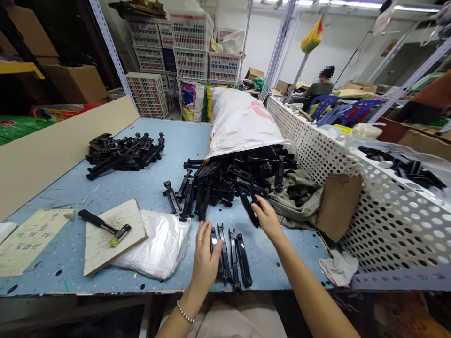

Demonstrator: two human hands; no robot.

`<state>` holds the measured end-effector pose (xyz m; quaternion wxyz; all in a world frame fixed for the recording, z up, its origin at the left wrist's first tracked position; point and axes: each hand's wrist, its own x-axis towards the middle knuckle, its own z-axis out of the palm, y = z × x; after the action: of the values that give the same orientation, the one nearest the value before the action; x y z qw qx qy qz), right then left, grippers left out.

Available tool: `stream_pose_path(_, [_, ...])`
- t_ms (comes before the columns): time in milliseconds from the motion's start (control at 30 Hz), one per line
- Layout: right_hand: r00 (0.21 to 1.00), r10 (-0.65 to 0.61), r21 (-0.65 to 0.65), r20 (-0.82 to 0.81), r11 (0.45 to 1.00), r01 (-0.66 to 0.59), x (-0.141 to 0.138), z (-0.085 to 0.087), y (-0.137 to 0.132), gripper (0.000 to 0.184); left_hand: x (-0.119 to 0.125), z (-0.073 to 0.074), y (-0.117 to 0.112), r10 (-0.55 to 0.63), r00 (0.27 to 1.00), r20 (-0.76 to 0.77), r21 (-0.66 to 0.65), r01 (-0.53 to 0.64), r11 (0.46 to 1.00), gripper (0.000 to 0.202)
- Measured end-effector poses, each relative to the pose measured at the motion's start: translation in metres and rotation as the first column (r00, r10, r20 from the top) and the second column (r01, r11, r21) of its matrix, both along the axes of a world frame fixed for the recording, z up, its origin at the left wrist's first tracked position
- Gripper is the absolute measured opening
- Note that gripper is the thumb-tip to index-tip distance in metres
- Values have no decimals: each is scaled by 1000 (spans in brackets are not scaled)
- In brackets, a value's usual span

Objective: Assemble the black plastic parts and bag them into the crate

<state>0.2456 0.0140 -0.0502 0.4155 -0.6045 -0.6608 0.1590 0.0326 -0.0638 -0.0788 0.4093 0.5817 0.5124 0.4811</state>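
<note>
My right hand (268, 219) has its fingers round a long black plastic part (249, 210) at the front of a heap of similar parts (225, 180). My left hand (205, 257) lies with its fingers stretched out and thumb apart, beside the leftmost of several black parts set side by side (243, 260) near the table's front edge. It partly covers that leftmost part; whether it touches it I cannot tell. The heap spills from the mouth of a big white woven sack (243, 119) lying on the blue table (183, 136).
Left of my hands lie a clear plastic bag stack (162, 244), a board (136, 225) with a black-handled hammer (105, 225), and a handwritten paper (33, 241). Another black pile (123, 152) sits farther back. A perforated metal barrier (380, 220) borders the right, near a cardboard piece (340, 204).
</note>
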Motion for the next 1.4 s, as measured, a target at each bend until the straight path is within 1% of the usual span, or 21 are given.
stream_pose_path(67, [955,204,-46,-215,975,-218,-25,6,-29,36,7,22,3,-115,967,227,-40,127,991,61])
stream_pose_path(133, [912,263,-19,-314,959,-283,-47,12,-51,34,14,43,7,-219,869,444,-81,283,956,59])
stream_pose_path(200, [941,167,82,-295,985,-149,-62,17,-62,36,18,59,9,-255,795,551,-130,383,914,53])
stream_pose_path(267, [969,52,220,-240,976,3,-67,21,-61,39,20,68,9,-249,785,567,-186,417,890,47])
stream_pose_path(367, [983,35,284,-179,959,17,-69,29,-47,34,19,72,6,-180,814,552,-229,355,906,45])
stream_pose_path(467, [941,137,65,-309,990,-123,-73,36,-36,32,15,69,7,-70,831,552,-242,240,940,46])
stream_pose_path(533, [894,197,-68,-402,968,-244,-76,35,-39,35,10,64,10,18,822,570,-293,183,939,44])
stream_pose_path(567, [890,233,-84,-392,954,-286,-78,32,-44,36,7,62,12,63,814,577,-328,161,931,42])
stream_pose_path(633, [915,336,-11,-222,938,-347,-80,21,-61,32,1,57,15,141,801,582,-392,124,912,41])
stream_pose_path(700, [910,414,154,31,897,-413,-83,5,-80,23,-3,52,17,175,806,566,-430,108,896,44])
stream_pose_path(800, [868,425,319,257,810,-491,-90,-12,-99,20,-13,43,15,171,865,472,-413,46,910,50])
stream_pose_path(900, [756,538,196,372,751,-631,-94,-13,-91,18,-30,23,12,227,935,272,-280,-149,948,59])
stream_pose_path(967, [715,590,117,376,735,-668,-89,-9,-65,21,-40,4,8,274,948,162,-239,-231,943,60])
stream_pose_path(1033, [824,465,128,325,841,-525,-73,-4,-25,24,-43,-15,4,269,958,98,-280,-233,931,58])
stream_pose_path(1067, [906,295,141,304,926,-350,-61,-2,-3,26,-41,-23,2,248,965,82,-305,-212,928,57])
stream_pose_path(1100, [949,99,122,300,982,-141,-48,0,20,29,-36,-30,0,216,974,71,-315,-183,931,56])
stream_pose_path(1133, [949,-64,87,310,995,39,-33,2,40,31,-30,-34,-2,177,982,60,-303,-151,941,56])
stream_pose_path(1167, [943,-126,79,307,991,107,-19,3,58,33,-24,-37,-3,138,989,46,-273,-120,955,55])
stream_pose_path(1267, [936,-172,73,307,985,157,11,10,84,31,-7,-34,-3,47,999,-6,-193,-47,980,56])
stream_pose_path(1333, [938,-167,91,304,985,146,14,16,76,29,-2,-24,0,16,1000,-18,-179,-19,984,56])
stream_pose_path(1400, [957,-142,148,252,983,107,1,23,49,30,3,-7,3,-30,999,17,-140,32,990,58])
